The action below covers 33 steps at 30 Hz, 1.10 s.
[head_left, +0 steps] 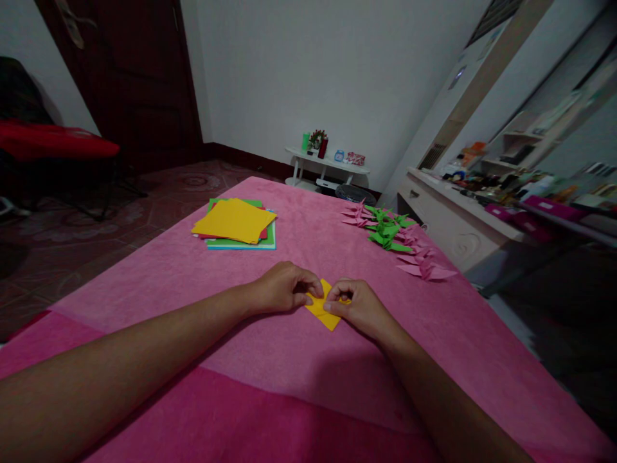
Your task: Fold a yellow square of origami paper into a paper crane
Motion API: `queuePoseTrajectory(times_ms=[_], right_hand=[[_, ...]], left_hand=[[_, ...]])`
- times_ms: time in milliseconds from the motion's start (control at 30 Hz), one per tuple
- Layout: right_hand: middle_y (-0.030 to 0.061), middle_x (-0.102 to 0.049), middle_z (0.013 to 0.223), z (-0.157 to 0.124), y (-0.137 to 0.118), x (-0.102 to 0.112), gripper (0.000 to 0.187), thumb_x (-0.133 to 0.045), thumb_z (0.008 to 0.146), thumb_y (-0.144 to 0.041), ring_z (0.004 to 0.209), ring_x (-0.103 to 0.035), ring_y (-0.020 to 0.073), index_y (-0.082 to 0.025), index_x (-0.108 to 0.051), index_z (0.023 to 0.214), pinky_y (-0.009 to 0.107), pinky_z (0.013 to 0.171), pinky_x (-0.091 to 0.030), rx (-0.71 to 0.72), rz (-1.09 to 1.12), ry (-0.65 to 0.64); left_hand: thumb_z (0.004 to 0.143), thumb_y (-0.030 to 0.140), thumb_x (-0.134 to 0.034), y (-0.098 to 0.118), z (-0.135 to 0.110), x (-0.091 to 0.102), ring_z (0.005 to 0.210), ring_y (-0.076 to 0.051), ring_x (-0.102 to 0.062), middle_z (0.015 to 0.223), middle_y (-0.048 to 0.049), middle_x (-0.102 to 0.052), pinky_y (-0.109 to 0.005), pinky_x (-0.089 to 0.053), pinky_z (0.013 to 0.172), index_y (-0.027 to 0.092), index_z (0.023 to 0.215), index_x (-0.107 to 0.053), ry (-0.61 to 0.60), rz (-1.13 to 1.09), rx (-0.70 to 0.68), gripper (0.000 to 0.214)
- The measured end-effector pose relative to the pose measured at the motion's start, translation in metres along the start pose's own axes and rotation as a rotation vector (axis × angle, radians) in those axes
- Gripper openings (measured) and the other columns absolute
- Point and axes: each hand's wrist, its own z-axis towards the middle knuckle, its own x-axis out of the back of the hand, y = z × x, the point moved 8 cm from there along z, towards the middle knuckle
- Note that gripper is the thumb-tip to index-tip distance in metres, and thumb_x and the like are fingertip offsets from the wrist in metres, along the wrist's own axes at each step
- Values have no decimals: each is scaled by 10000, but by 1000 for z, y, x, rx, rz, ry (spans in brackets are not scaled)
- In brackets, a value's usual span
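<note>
A small folded piece of yellow origami paper (330,319) lies on the pink cloth, one corner pointing towards me. My left hand (288,287) pinches its left side, thumb and fingertips on the paper. On the right side, my right hand (357,305) has its fingers curled and its thumb pressed down near the middle of the sheet. Both hands rest low over the table, and their fingers cover parts of the paper's upper edges.
A stack of coloured paper sheets (234,222), yellow on top, lies at the back left. Folded green paper cranes (388,228) and pink paper cranes (424,263) stand at the back right. The pink cloth (270,347) covers the table. Beyond it are a white side table (328,161) and a dresser (443,212).
</note>
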Motion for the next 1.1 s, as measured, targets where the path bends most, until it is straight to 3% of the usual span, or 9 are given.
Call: queuePoseTrajectory(times_ms=[367,533,900,1100], right_hand=[[2,-629,671,2,6,-2,77,-696,611,-218,603,-521,117,-168,-672,664,223,552,-377,-71,22,3],[10,-633,677,2,8,-3,93,-696,606,-236,607,-527,121,-165,-680,664,223,543,-377,-100,19,-5],[11,-590,671,0,3,-1,114,-671,628,-249,608,-509,115,-140,-683,658,220,540,-358,-73,-4,14],[4,-578,673,1,3,-2,106,-671,614,-219,594,-479,102,-134,-677,678,211,523,-334,-85,35,-19]], left_hand=[[715,117,-618,2,0,1,779,-129,-645,881,-21,-713,-190,-462,700,167,958,-682,-3,12,-14,257],[751,102,-575,6,0,-1,798,-124,-644,894,-33,-712,-181,-456,731,179,900,-717,-28,31,-117,220],[793,129,-561,12,-4,-3,838,-129,-647,929,-41,-709,-199,-465,759,198,966,-705,-22,116,-248,236],[800,103,-528,28,-7,-6,872,-145,-635,960,-45,-700,-223,-459,774,211,987,-685,-59,307,-350,267]])
